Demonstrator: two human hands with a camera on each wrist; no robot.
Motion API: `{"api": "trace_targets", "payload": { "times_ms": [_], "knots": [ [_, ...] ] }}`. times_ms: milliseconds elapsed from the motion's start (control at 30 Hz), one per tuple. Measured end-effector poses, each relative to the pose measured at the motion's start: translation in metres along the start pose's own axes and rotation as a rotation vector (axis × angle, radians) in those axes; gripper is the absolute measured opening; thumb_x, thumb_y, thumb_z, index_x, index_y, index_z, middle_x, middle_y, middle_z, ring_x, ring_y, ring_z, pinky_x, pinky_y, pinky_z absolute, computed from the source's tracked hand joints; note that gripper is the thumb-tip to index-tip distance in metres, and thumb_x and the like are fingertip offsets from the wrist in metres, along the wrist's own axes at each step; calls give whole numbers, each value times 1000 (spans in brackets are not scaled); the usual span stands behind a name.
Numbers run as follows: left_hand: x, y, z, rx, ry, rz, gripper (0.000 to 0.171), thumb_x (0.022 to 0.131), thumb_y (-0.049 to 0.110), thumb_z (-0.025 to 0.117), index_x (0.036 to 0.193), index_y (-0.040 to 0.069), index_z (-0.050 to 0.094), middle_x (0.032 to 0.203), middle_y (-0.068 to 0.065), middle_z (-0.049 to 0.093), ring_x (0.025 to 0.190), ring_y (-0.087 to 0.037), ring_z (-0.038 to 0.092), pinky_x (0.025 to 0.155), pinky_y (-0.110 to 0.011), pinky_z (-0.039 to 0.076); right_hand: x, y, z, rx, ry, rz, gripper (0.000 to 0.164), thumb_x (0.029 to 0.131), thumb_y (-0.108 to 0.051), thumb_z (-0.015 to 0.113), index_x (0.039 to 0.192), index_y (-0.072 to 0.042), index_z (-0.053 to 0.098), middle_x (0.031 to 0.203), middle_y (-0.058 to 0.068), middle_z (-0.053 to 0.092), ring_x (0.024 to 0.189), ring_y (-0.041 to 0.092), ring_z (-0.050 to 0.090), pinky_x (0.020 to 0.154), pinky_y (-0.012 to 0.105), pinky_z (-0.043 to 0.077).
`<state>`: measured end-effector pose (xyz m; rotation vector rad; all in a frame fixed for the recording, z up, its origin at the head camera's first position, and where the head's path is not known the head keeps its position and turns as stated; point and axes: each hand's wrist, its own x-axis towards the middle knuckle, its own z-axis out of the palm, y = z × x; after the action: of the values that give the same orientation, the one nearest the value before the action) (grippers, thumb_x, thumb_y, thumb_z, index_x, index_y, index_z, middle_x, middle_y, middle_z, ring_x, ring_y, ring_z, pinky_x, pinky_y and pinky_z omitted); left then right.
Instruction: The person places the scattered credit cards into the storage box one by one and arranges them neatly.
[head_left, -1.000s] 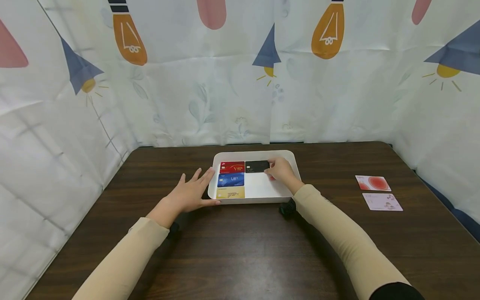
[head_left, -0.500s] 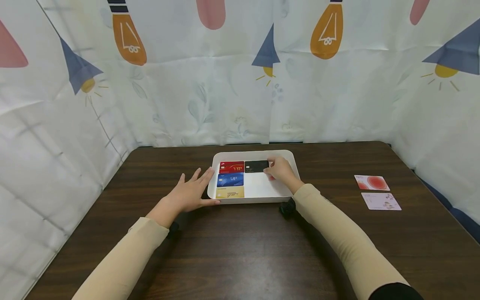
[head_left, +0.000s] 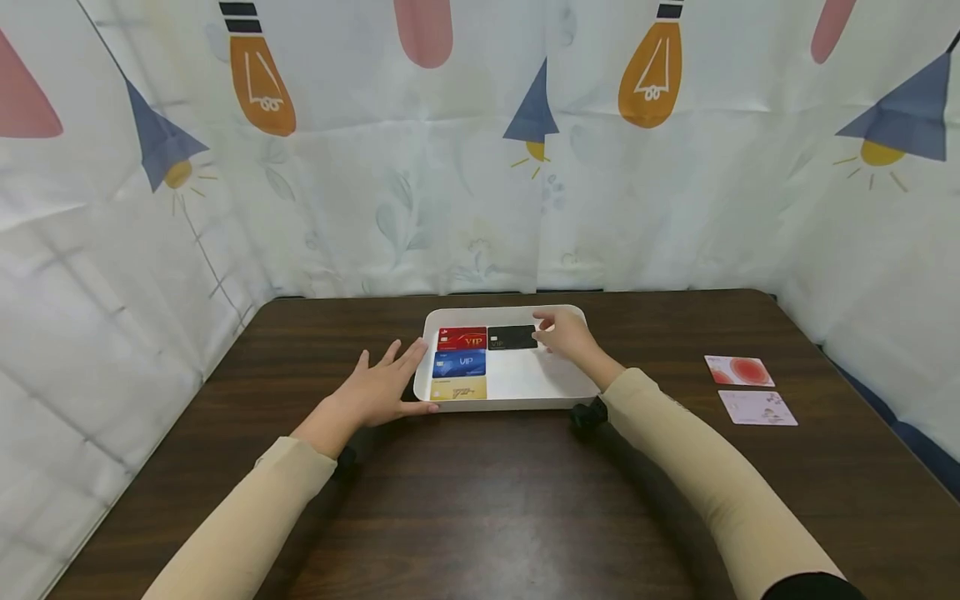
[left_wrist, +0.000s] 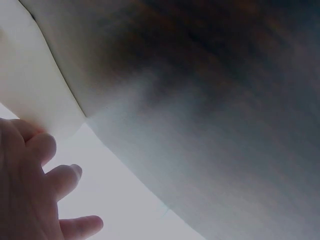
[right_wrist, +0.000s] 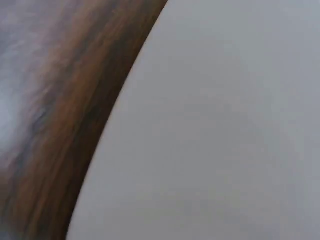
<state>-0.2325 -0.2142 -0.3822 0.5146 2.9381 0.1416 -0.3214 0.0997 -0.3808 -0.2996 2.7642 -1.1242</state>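
- Right hand [head_left: 566, 335] has loosened and drawn slightly to the right since half a second ago, showing more of the right end of the black card [head_left: 511, 338].
- Its thumb and forefinger are parted, with the thumb tip just beside that right end; whether it touches, I cannot tell.
- Left hand [head_left: 371, 392] has its fingers spread, holding nothing, with fingertips at the left rim of the tray [head_left: 543, 379] and the thumb along its front rim, much as before.
- The black card lies flat inside the white tray, near the middle of the frame, right of the red card [head_left: 461, 337].
- Below the red card come the blue card [head_left: 459, 364] and then the gold card [head_left: 458, 389], making a column on the tray's left side.
- Well apart, at the right of the frame, the red-and-white card [head_left: 739, 371] lies on the dark brown table [head_left: 465, 508], above the pale lilac card [head_left: 757, 407].
- Beige sleeves [head_left: 240, 521] reach in from the lower left and lower right.
- White cloth [head_left: 465, 167] printed with lamps and bulbs fills the top of the frame.
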Motion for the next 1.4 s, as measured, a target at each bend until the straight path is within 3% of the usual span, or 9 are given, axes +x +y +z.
{"api": "trace_targets", "payload": {
  "times_ms": [233, 700, 1000, 1267, 1400],
  "knots": [
    [-1, -1, 1, -8, 5, -3, 112, 86, 72, 64, 165, 8, 16, 167, -15, 24, 154, -43, 14, 115, -75, 7, -13, -1, -8, -66, 36, -142, 40, 101, -8, 64, 140, 2, 61, 119, 19, 68, 98, 32, 65, 72, 35, 53],
    [-1, 0, 1, -2, 9, 4, 112, 87, 72, 63, 165, 7, 16, 167, -15, 24, 154, -43, 15, 114, -75, 8, -40, 14, -27, -49, 141, -282, 33, 101, -5, 63, 133, -1, 67, 112, 16, 71, 99, 33, 68, 77, 44, 57],
    [0, -1, 2, -4, 7, 4, 112, 87, 73, 62, 165, 8, 16, 167, -15, 24, 154, -43, 14, 114, -75, 8, -52, 28, -45, -26, 181, -331, 32, 100, -2, 64, 132, 1, 67, 111, 17, 71, 90, 30, 64, 73, 41, 52],
    [-1, -1, 2, 3, 8, 6, 112, 87, 73, 62, 165, 7, 15, 168, -15, 23, 154, -43, 14, 115, -75, 9, -60, 43, -64, 31, 185, -341, 31, 101, -4, 64, 132, 1, 67, 116, 18, 71, 102, 32, 69, 84, 46, 57],
    [-1, 0, 0, -4, 7, 4, 112, 87, 72, 63, 165, 7, 16, 167, -15, 23, 154, -43, 15, 114, -75, 9, -65, 51, -75, 56, 167, -354, 32, 103, -7, 63, 134, 1, 65, 116, 18, 71, 102, 35, 70, 80, 36, 58]
  ]
}}
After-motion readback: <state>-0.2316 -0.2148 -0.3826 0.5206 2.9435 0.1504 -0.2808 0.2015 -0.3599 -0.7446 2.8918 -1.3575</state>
